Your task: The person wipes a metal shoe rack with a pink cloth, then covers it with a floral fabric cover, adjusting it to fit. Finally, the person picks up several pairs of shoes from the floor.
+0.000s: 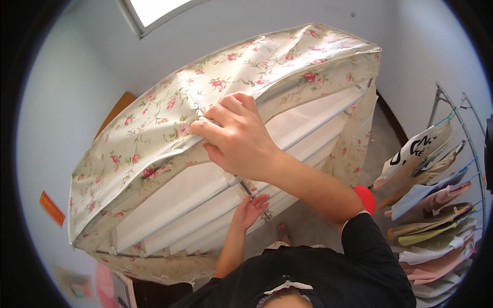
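Note:
A fabric wardrobe cover [169, 104], cream with red roses, is draped over the top of a frame of pale metal tubes [215, 194]. My right hand [235, 134] reaches across and grips the cover's front edge near the middle, fingers curled over the cloth. Lower down, my left hand [251, 211] is palm up with fingers apart, close to a short dark rod [245, 187] below a tube joint [235, 181]. Whether its fingertips touch the rod is hard to see. White sheeting lies behind the tubes, and a loose floral side panel [348, 146] hangs at the right.
To the right stands a metal clothes rack [468, 134] with several garments [431, 196] on hangers. A red round object [364, 199] shows beside my right elbow. Walls close in behind and to the left, with a window [158, 11] above. A brown board [114, 111] leans behind the wardrobe.

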